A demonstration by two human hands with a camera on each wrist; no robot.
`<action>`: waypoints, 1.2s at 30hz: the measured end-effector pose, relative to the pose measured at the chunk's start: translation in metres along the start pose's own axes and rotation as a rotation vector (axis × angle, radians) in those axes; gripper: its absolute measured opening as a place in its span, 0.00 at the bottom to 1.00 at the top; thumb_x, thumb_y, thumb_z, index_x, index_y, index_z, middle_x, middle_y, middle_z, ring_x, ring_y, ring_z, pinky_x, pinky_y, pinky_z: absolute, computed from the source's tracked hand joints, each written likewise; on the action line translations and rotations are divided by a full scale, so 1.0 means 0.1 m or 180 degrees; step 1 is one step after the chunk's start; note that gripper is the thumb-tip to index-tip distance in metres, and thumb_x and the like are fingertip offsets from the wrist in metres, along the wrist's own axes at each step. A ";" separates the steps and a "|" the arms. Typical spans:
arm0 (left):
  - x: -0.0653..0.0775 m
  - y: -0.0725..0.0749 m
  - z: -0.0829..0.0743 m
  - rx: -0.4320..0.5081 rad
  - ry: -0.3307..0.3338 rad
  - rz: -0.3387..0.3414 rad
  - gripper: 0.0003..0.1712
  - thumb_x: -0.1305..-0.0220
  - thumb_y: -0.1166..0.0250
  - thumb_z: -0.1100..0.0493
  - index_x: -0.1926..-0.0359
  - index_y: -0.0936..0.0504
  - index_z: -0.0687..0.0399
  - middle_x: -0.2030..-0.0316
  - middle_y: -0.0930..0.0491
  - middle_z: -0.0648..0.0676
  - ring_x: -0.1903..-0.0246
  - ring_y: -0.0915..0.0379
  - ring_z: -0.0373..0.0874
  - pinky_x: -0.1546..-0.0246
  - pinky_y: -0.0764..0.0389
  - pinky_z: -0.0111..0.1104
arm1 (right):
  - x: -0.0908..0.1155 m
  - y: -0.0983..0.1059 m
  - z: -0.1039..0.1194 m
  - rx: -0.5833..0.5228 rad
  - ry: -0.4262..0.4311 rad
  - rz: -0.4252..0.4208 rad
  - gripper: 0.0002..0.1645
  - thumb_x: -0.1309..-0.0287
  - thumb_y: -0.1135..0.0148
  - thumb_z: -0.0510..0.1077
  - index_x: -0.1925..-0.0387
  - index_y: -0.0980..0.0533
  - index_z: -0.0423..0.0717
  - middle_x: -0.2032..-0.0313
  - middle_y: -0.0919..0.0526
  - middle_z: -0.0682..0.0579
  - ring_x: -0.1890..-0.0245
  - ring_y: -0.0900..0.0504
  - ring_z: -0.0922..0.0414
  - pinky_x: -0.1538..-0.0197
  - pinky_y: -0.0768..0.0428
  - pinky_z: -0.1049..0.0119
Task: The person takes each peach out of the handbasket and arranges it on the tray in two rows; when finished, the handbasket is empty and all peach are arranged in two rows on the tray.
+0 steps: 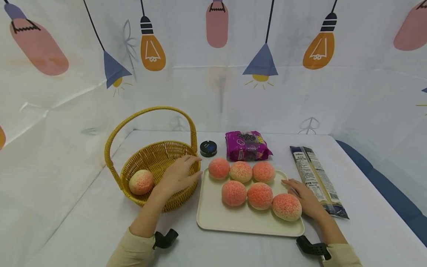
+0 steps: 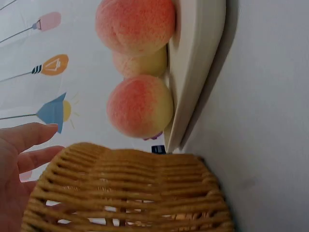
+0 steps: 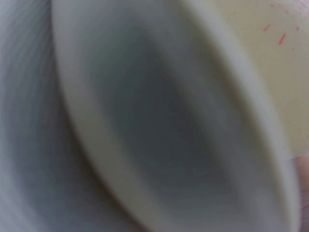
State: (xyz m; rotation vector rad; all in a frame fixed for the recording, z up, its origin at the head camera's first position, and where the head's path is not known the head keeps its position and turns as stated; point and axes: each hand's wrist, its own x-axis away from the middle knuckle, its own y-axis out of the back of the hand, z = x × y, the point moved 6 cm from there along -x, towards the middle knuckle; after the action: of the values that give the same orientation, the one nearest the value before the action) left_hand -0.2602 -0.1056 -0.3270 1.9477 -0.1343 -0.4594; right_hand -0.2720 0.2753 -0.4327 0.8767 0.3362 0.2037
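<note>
My left hand (image 1: pixel 179 173) hangs over the right side of a yellow wicker basket (image 1: pixel 160 150), fingers extended and holding nothing. In the left wrist view, that hand (image 2: pixel 19 169) shows behind the basket's woven wall (image 2: pixel 130 188). One peach (image 1: pixel 141 182) lies at the basket's left. Several pink-and-cream peaches (image 1: pixel 260 195) sit on a cream tray (image 1: pixel 233 224). At the tray's right edge rests my right hand (image 1: pixel 305 196), its loosely extended fingers over the rim beside the nearest peach (image 1: pixel 287 207). The right wrist view shows the tray rim (image 3: pixel 241 96) very close and blurred.
Behind the tray stand a purple snack packet (image 1: pixel 247 145) and a round black tin (image 1: pixel 208 148). A long flat food packet (image 1: pixel 318 180) lies to the right, close to my right hand. The basket's tall handle (image 1: pixel 159 108) arches over its opening. White cloth covers the table (image 1: pixel 83 226).
</note>
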 end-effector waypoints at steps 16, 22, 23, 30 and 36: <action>0.15 0.13 0.32 -0.0060 0.0290 -0.0078 0.24 0.41 0.38 0.49 0.45 0.26 0.53 0.47 0.28 0.59 0.48 0.32 0.56 0.52 0.29 0.50 | 0.02 0.00 0.01 -0.0027 -0.0026 -0.0004 0.22 0.34 0.54 0.43 0.42 0.31 0.40 0.41 0.38 0.29 0.40 0.42 0.32 0.45 0.46 0.33; 0.24 0.14 0.48 -0.0090 0.0464 -0.0123 0.23 0.41 0.38 0.51 0.46 0.25 0.53 0.48 0.28 0.62 0.50 0.30 0.58 0.55 0.28 0.51 | 0.02 0.01 0.00 0.0002 0.0013 -0.0022 0.21 0.34 0.54 0.42 0.42 0.31 0.39 0.41 0.37 0.28 0.41 0.42 0.31 0.45 0.45 0.33; 0.25 0.14 0.50 -0.0093 0.0480 -0.0137 0.23 0.41 0.38 0.51 0.46 0.25 0.53 0.48 0.28 0.62 0.51 0.30 0.59 0.56 0.27 0.51 | 0.02 0.01 0.00 0.0003 0.0011 -0.0020 0.22 0.34 0.54 0.43 0.42 0.31 0.39 0.41 0.37 0.28 0.41 0.42 0.31 0.45 0.45 0.33; 0.36 0.18 0.68 -0.0057 0.0782 -0.0122 0.24 0.40 0.40 0.50 0.44 0.26 0.54 0.46 0.30 0.64 0.49 0.33 0.63 0.59 0.27 0.52 | 0.03 0.00 -0.02 0.0005 0.0006 -0.0016 0.21 0.34 0.54 0.43 0.42 0.31 0.40 0.41 0.37 0.29 0.41 0.42 0.32 0.45 0.45 0.33; 0.43 0.24 0.77 -0.0200 0.0866 -0.0165 0.23 0.40 0.39 0.50 0.45 0.26 0.55 0.46 0.30 0.66 0.50 0.33 0.64 0.61 0.27 0.53 | 0.01 0.00 0.00 0.0006 -0.0016 0.0001 0.22 0.34 0.54 0.43 0.41 0.32 0.40 0.41 0.38 0.28 0.41 0.42 0.31 0.45 0.46 0.33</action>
State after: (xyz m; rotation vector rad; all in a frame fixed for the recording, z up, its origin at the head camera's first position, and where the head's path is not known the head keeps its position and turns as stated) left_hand -0.2470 -0.1942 -0.3425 1.9351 0.1041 -0.2256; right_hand -0.2711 0.2761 -0.4328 0.8791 0.3317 0.2016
